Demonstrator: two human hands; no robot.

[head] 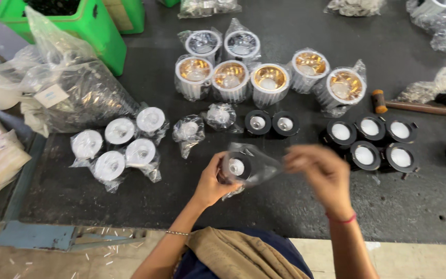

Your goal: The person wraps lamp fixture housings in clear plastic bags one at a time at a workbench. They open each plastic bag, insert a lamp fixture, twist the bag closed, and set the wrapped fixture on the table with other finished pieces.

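Note:
My left hand (pixel 210 181) grips a small black round lamp fitting (pixel 237 166) that sits inside a clear plastic bag (pixel 256 166). My right hand (pixel 318 173), blurred with motion, pinches the right end of that same bag. Both hands are held just above the dark table (pixel 145 199), near its front edge. Right behind them stand two bare black fittings (pixel 272 123) and two bagged ones (pixel 202 124).
White bagged fittings (pixel 120 147) lie at the left; several black ones with white lenses (pixel 372 139) at the right. Bigger gold-lined lamps (pixel 269 80) stand further back. A large filled plastic bag (pixel 78 93), a green crate (pixel 86 28) and a hammer (pixel 414 107) are also there.

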